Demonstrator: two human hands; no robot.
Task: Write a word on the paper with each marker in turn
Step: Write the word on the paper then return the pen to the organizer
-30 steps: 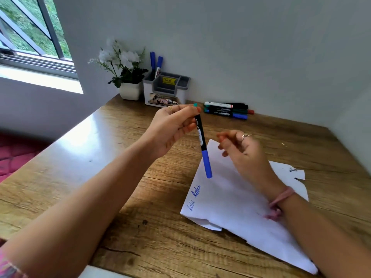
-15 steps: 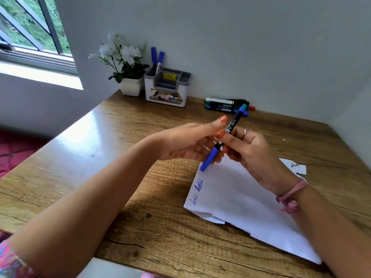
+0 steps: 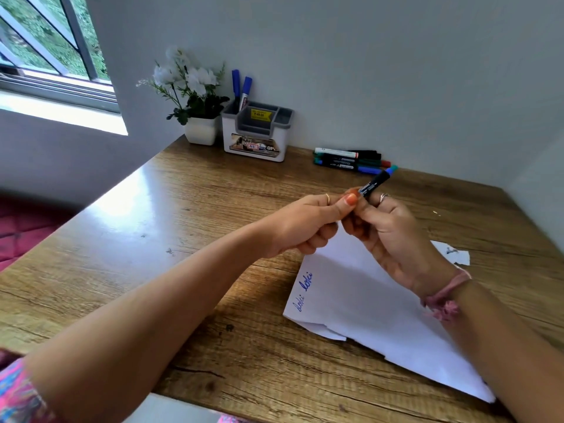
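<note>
Marker, a slim black plastic barrel with blue end [image 3: 376, 182], looks light, stiff and smooth; left hand [image 3: 308, 222] and right hand [image 3: 387, 227] both pinch it above the white paper [image 3: 360, 300]. Best gripped mid-barrel.

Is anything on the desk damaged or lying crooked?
Yes. The paper lies askew to the desk edge, and its near and far edges look torn and ragged, with a folded flap underneath.
</note>
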